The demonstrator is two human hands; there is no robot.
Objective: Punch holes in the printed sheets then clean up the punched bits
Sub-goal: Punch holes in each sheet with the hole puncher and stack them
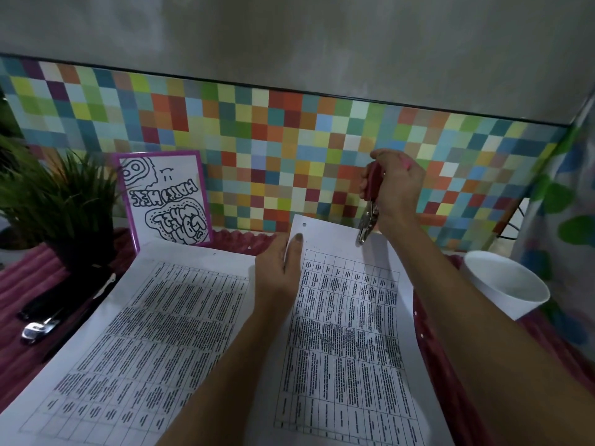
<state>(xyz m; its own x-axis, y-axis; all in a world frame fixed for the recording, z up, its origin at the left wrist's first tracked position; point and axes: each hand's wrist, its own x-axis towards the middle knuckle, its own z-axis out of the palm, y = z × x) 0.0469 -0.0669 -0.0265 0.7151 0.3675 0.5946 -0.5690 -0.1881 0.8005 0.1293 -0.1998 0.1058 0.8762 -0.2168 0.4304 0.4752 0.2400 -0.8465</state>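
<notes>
Two printed sheets with tables lie on a pink ribbed mat. My left hand (pixel 283 262) grips the far left edge of the right sheet (pixel 347 333), thumb on top; that sheet has one hole near its far left corner. My right hand (pixel 394 188) squeezes a pink-handled hole punch (pixel 368 220), its metal jaws at the far right edge of this sheet. The left sheet (pixel 145 333) lies flat beside it, partly under my left forearm. A few tiny white punched bits (pixel 420 334) rest on the mat right of the sheet.
A white cup (pixel 502 284) stands at the right. A potted green plant (pixel 61 204) and a purple-framed drawing (pixel 165 197) stand at the back left against the coloured tile wall. A black stapler (pixel 54 313) lies at the left.
</notes>
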